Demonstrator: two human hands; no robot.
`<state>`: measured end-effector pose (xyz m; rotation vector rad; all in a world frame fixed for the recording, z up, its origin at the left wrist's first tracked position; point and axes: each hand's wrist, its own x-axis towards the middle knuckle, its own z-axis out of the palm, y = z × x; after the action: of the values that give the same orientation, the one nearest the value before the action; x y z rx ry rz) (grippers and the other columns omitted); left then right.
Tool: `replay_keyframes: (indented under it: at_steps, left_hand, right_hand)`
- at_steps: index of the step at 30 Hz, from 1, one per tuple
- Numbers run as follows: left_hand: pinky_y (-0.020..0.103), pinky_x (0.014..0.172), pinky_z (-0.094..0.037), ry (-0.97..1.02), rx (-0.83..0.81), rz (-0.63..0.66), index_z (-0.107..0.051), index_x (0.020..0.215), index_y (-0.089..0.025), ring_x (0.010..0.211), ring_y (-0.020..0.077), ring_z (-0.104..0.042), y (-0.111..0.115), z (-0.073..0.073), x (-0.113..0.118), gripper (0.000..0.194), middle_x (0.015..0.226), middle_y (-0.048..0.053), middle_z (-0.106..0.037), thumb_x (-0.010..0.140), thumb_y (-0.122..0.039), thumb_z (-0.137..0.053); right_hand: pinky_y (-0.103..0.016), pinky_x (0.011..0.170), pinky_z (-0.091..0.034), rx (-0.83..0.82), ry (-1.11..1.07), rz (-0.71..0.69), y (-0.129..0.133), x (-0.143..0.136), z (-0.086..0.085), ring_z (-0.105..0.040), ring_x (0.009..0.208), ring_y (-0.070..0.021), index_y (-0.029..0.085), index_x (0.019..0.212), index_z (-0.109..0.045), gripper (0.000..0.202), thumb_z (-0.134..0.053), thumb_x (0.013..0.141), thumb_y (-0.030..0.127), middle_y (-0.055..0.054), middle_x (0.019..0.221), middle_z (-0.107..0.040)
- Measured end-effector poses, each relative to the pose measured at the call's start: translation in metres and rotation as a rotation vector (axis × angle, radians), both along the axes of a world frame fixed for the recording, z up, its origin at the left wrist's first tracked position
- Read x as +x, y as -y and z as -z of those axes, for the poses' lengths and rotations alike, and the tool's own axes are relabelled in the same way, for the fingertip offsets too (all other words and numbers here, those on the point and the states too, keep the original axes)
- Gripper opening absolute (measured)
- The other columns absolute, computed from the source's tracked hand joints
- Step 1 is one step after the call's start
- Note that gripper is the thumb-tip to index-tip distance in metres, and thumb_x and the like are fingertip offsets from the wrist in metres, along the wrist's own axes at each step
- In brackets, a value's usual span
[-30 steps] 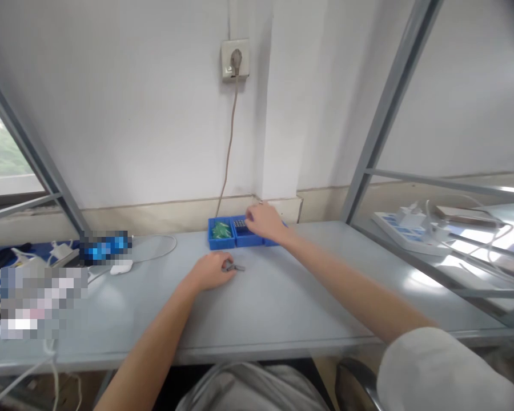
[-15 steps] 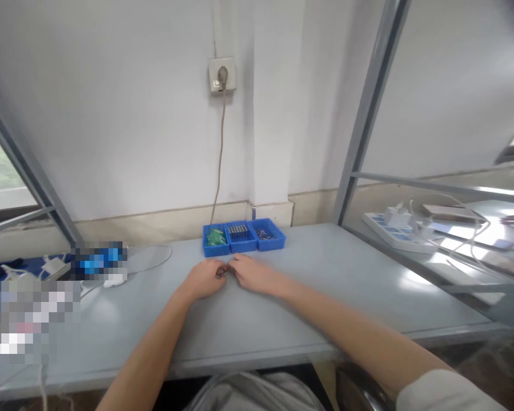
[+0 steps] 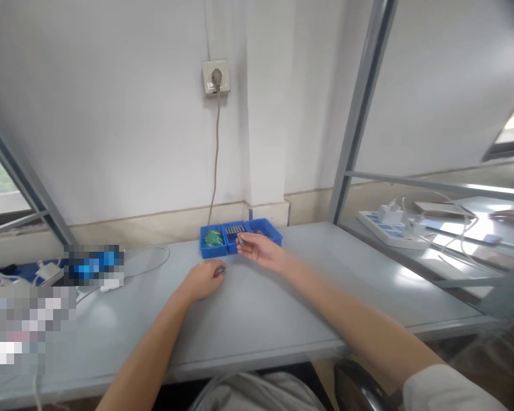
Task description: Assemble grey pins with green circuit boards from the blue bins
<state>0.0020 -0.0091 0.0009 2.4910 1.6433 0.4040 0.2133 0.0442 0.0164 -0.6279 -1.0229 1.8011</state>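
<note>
My left hand [image 3: 203, 278] rests on the grey table with its fingers curled round a small dark metallic piece [image 3: 221, 270], most of it hidden. Off to its right, my right hand [image 3: 261, 250] pinches a small dark cylindrical piece [image 3: 240, 240] in front of three joined blue bins. The left bin [image 3: 214, 252] has green pieces [image 3: 213, 238] in it. Rows of small dark cylinders with light tops [image 3: 235, 229] stand in the middle bin [image 3: 232, 247]. My right hand partly covers the right bin [image 3: 275, 233], where small dark parts show.
A cable runs down the wall from a plugged socket [image 3: 216, 78]. White adapters [image 3: 51, 267] and cables lie at the left. Metal frame posts [image 3: 360, 114] rise on both sides. On the neighbouring table at right sits a power strip [image 3: 381, 228] with cables.
My right hand has moved away from my left, up and to the right toward the bins, with a small piece in its fingers. My left hand has stayed nearly in place.
</note>
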Motion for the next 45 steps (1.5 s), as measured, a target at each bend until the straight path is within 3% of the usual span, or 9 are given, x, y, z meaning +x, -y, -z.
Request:
replay_keyframes:
  at_steps: [5,16,21,26,29,34,36,45]
  left_hand:
    - [0.027,0.072,-0.044,-0.003,-0.008,-0.011,-0.064,0.107,-0.024,0.086,0.02,-0.062,0.001,-0.001,0.002,0.032,0.092,0.004,-0.069,0.08,-0.021,-0.046]
    - [0.027,0.071,-0.043,-0.005,-0.001,-0.005,-0.064,0.105,-0.024,0.086,0.0199,-0.062,0.002,-0.002,0.002,0.03,0.092,0.003,-0.069,0.08,-0.021,-0.048]
    - [0.027,0.07,-0.043,0.009,0.009,0.007,-0.064,0.104,-0.025,0.086,0.0203,-0.062,0.0,0.001,0.001,0.03,0.092,0.003,-0.069,0.08,-0.022,-0.047]
    - [0.027,0.07,-0.042,0.02,0.004,0.006,-0.064,0.105,-0.025,0.085,0.0205,-0.062,-0.001,0.004,0.0,0.031,0.09,0.002,-0.069,0.079,-0.022,-0.047]
    - [0.027,0.071,-0.042,0.021,0.009,0.004,-0.065,0.106,-0.025,0.086,0.0208,-0.062,-0.001,0.005,-0.001,0.031,0.091,0.003,-0.069,0.08,-0.022,-0.047]
    - [0.027,0.072,-0.044,-0.007,-0.009,-0.006,-0.064,0.106,-0.025,0.086,0.0202,-0.062,0.0,0.002,0.0,0.032,0.094,0.003,-0.069,0.08,-0.022,-0.046]
    - [0.027,0.073,-0.044,-0.015,-0.012,-0.007,-0.064,0.106,-0.025,0.088,0.0203,-0.062,0.001,0.0,0.001,0.032,0.096,0.004,-0.069,0.08,-0.022,-0.046]
    - [0.028,0.074,-0.046,0.008,0.018,0.0,-0.066,0.106,-0.024,0.089,0.0206,-0.063,0.001,0.003,0.0,0.032,0.098,0.004,-0.07,0.08,-0.02,-0.047]
  right_hand:
    - [-0.025,0.083,-0.058,-0.099,-0.068,0.065,0.001,0.006,-0.006,-0.069,0.081,-0.0124,0.015,0.083,-0.065,0.002,-0.066,0.084,0.014,-0.004,0.08,-0.07]
    - [-0.02,0.071,-0.061,-0.182,-0.031,0.137,0.001,0.004,-0.004,-0.069,0.073,-0.0104,0.017,0.088,-0.065,0.009,-0.071,0.082,0.021,-0.001,0.077,-0.069]
    - [-0.026,0.067,-0.059,0.149,0.272,0.26,-0.009,0.004,-0.007,-0.066,0.065,-0.0138,0.016,0.075,-0.064,0.021,-0.079,0.072,0.031,-0.004,0.068,-0.068]
    - [-0.028,0.069,-0.051,0.656,0.86,0.528,-0.04,0.006,-0.019,-0.064,0.068,-0.0167,0.017,0.07,-0.066,0.021,-0.074,0.073,0.037,-0.003,0.068,-0.069]
    - [-0.026,0.069,-0.046,0.861,1.143,0.461,-0.06,0.0,-0.023,-0.063,0.071,-0.0165,0.016,0.07,-0.07,0.018,-0.071,0.076,0.033,-0.005,0.073,-0.071]
    - [-0.023,0.061,-0.038,1.115,1.446,0.141,-0.088,-0.017,-0.02,-0.059,0.066,-0.0142,0.015,0.075,-0.073,0.012,-0.068,0.078,0.026,-0.004,0.072,-0.071]
    - [-0.023,0.059,-0.036,1.167,1.5,0.068,-0.098,-0.021,-0.018,-0.058,0.064,-0.0142,0.015,0.075,-0.073,0.011,-0.067,0.078,0.024,-0.004,0.07,-0.07]
    - [-0.022,0.064,-0.038,1.226,1.536,-0.013,-0.114,-0.025,-0.008,-0.059,0.067,-0.0138,0.015,0.08,-0.075,0.014,-0.061,0.076,0.016,-0.005,0.076,-0.072]
